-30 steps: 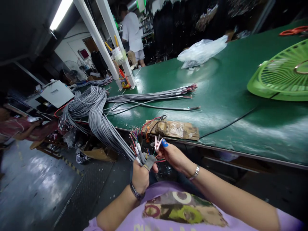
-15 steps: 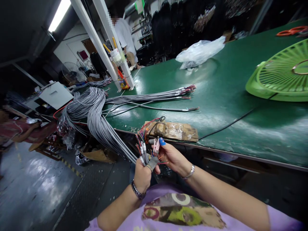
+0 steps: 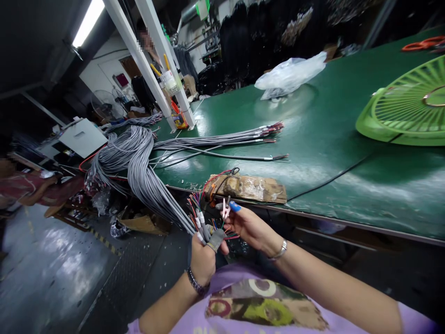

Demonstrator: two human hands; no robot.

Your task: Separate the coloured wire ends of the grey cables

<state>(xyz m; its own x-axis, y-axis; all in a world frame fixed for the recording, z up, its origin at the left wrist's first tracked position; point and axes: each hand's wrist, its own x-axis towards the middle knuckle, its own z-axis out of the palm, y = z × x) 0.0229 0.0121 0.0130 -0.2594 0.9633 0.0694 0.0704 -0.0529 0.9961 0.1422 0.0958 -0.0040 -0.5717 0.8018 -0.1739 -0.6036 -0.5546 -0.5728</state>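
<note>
My left hand (image 3: 203,257) is closed around the ends of several grey cables (image 3: 163,197), below the table edge. A worn grey cover is on its thumb. Bare coloured wires (image 3: 194,202) fan out above the fist, and more thin wires (image 3: 232,234) stick out toward the right hand. My right hand (image 3: 252,227), with blue wrapping on the thumb, pinches a small pink clip (image 3: 225,208) between thumb and forefinger. The clip stands upright beside the wires; whether its jaws touch one is too small to tell.
A wooden block (image 3: 257,188) with red and black leads lies at the table edge. More grey cables (image 3: 139,144) are heaped on the green table (image 3: 330,181). A green fan (image 3: 403,111), plastic bag (image 3: 292,74) and orange-handled scissors (image 3: 420,45) lie beyond. Other people are at left and behind the posts.
My left hand has shifted slightly left with the cables, away from the right hand. The pink clip has turned a little in my right hand. The person behind the posts has moved left.
</note>
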